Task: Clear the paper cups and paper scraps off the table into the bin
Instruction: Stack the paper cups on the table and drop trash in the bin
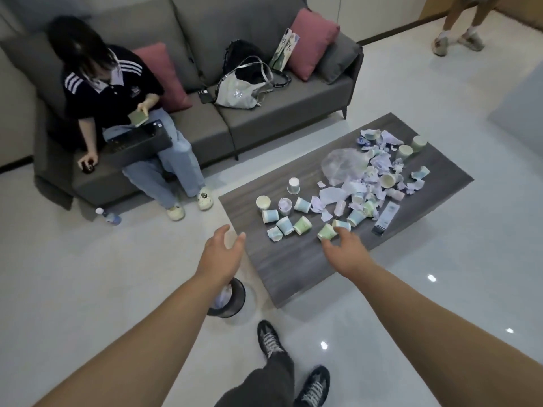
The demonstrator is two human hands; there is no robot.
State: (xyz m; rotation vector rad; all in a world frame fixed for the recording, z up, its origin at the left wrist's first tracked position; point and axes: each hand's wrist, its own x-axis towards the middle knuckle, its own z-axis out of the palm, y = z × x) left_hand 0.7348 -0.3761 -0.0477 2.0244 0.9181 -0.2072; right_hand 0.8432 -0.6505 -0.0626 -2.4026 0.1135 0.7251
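Observation:
Several paper cups [302, 225] lie tipped or stand on the dark grey low table [282, 268], most near its left end. A heap of pale purple and blue paper scraps [379, 171] with more cups covers the table's middle and far part. My right hand [342, 245] reaches over the near edge; its fingertips and thumb touch a green cup [325, 231] lying on its side, without closing round it. My left hand [224, 248] hovers open and empty beside the table's left corner. Below my left forearm stands the black bin [232, 298] on the floor, with scraps inside.
A clear plastic bag [340, 164] and a narrow carton [386, 217] lie on the table. A grey sofa [264, 118] behind holds a seated person [123, 118] and bags. A bottle [108, 217] lies on the floor. Another person's legs [458, 30] stand far right. My shoes [293, 368] are below.

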